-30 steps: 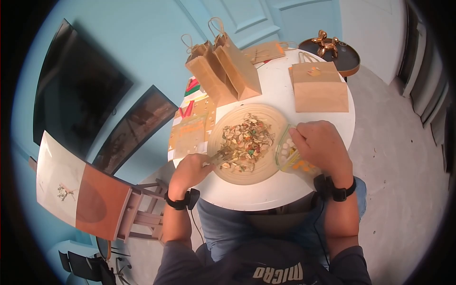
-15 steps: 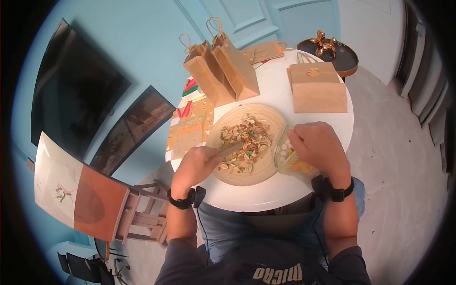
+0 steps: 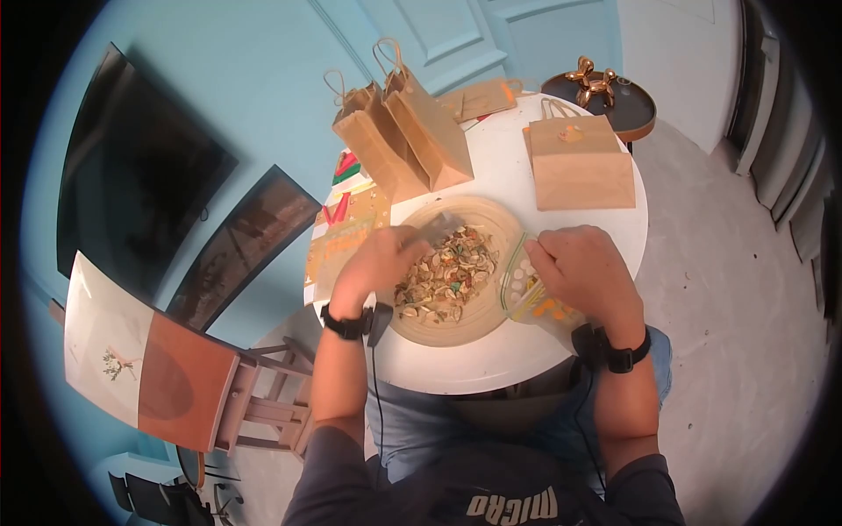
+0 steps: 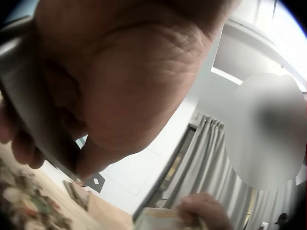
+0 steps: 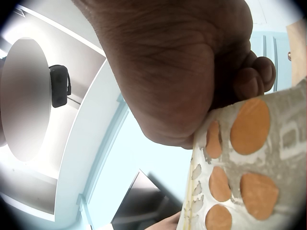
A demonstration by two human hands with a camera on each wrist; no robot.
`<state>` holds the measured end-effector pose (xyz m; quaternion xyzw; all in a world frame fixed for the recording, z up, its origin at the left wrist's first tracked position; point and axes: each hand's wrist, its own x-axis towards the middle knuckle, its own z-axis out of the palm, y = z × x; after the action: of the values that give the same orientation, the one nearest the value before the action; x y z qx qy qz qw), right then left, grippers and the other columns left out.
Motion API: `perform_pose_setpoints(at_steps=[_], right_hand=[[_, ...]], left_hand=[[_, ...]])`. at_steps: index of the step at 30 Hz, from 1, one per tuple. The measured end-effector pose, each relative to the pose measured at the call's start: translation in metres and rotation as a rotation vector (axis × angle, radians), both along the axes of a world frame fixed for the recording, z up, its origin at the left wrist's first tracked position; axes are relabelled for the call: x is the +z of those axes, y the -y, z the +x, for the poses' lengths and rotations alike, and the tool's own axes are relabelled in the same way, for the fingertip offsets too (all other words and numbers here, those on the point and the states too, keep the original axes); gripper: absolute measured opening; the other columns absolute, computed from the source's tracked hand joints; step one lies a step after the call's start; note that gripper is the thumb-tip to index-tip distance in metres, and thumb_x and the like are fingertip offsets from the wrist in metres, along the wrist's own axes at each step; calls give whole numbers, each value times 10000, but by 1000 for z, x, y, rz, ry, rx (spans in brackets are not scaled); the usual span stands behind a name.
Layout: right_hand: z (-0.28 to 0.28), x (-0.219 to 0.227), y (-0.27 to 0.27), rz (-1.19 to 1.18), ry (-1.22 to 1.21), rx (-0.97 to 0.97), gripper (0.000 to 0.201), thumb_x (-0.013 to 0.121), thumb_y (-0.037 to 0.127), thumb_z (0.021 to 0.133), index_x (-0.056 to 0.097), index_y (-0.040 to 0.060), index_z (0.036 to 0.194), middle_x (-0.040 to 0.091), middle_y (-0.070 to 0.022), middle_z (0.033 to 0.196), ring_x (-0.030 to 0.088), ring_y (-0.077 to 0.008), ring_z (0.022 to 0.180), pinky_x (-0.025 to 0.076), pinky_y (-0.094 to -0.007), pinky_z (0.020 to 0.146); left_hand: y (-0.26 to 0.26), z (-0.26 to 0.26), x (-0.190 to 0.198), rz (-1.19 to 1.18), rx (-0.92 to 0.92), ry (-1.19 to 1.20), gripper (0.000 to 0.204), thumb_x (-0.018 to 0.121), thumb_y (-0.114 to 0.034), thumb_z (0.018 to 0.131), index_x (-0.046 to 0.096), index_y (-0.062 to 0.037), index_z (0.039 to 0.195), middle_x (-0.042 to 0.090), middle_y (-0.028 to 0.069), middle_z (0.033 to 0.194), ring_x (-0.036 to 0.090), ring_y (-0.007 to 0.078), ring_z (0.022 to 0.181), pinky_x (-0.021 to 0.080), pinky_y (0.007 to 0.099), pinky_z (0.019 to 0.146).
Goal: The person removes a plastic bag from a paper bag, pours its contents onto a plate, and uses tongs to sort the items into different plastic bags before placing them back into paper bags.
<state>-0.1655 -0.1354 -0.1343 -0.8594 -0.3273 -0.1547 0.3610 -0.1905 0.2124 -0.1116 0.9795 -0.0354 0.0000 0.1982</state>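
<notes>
A round beige plate (image 3: 412, 333) on the white table carries a heap of dried potpourri-like pieces (image 3: 452, 272). My left hand (image 3: 377, 263) is over the plate's left side and grips a metal utensil (image 4: 36, 100); its flat end (image 4: 96, 183) has a diamond-shaped hole. In the head view, a grey blurred part of the utensil (image 3: 445, 226) shows past my fingers, near the plate's far rim. My right hand (image 3: 589, 270) pinches the top edge of a clear zip bag (image 3: 533, 294) with orange and white patterns (image 5: 249, 127). The bag's green-edged mouth overlaps the plate's right rim.
Two upright brown paper bags (image 3: 408, 131) stand behind the plate; another paper bag (image 3: 581, 162) is at the right. Flat patterned packets (image 3: 346, 237) lie left of the plate. A small dark side table (image 3: 638, 112) with a shiny balloon-dog figure (image 3: 595, 86) is beyond.
My left hand has moved with the utensil from the plate's near left rim forward, toward the far side of the heap. My right hand keeps its hold on the zip bag.
</notes>
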Motion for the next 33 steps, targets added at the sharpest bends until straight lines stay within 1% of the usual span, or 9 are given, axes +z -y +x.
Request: perform_pose_setpoints(at_steps=[4,7,10,13,19,20,23,29,33], right_hand=[[1,-1,2,-1,11,-3,421,654,253,1074,727,11,737,692,-227,715,696,-447,714,543,-544,707],[2,-1,2,-1,9,-4,419,654,252,1073,728,11,738,696,-226,720,699,-446,717,545,-544,708],[2,-2,1,-5,8,-3,416,653,250,1072,728,11,739,698,-226,723,701,-444,719,548,-542,711],[2,-1,-1,-12,12,1,415,652,248,1072,729,11,741,700,-225,723,703,-442,718,552,-538,712],[2,-1,-1,-20,13,4,418,650,251,1076,734,10,745,706,-222,724,706,-440,716,554,-540,711],[1,-1,-2,-23,12,4,419,650,253,1077,734,11,746,707,-222,725,706,-440,716,554,-541,711],[1,-2,-3,-22,18,3,424,649,255,1081,736,12,746,707,-222,726,707,-439,717,554,-541,712],[1,-2,-2,-19,18,7,425,650,255,1081,735,16,740,707,-227,730,704,-445,715,552,-543,712],[1,-2,-2,-15,15,8,426,653,257,1080,733,18,737,703,-227,724,702,-447,711,551,-542,711]], left_hand=[[-45,48,-27,76,107,-193,412,711,-374,1100,815,23,1065,731,93,798,671,176,716,537,364,688],[-50,50,-28,-8,126,-295,407,690,-383,1113,817,-4,1032,717,33,788,671,146,727,528,339,679],[-50,40,-22,-163,119,-457,405,756,-400,1036,828,-6,1100,770,81,876,709,218,792,558,371,768],[-50,29,-21,-104,14,-494,367,746,-387,1087,828,-29,1093,752,32,841,685,149,764,545,331,732],[-19,-7,-7,76,-111,-333,373,873,-310,989,799,-14,1204,783,158,924,707,257,844,552,402,794],[-19,-12,-11,16,-140,-253,350,838,-300,956,787,-2,1131,771,230,944,719,407,849,560,472,805],[-19,-19,-14,44,-117,-212,311,830,-272,957,766,11,1070,749,245,909,722,414,843,551,481,792],[-18,-25,-24,50,-91,-133,336,843,-210,987,800,29,1219,757,271,926,718,386,807,555,463,782],[-17,-29,-28,14,-113,-53,258,788,-223,985,739,30,995,703,283,863,694,489,842,532,525,765]])
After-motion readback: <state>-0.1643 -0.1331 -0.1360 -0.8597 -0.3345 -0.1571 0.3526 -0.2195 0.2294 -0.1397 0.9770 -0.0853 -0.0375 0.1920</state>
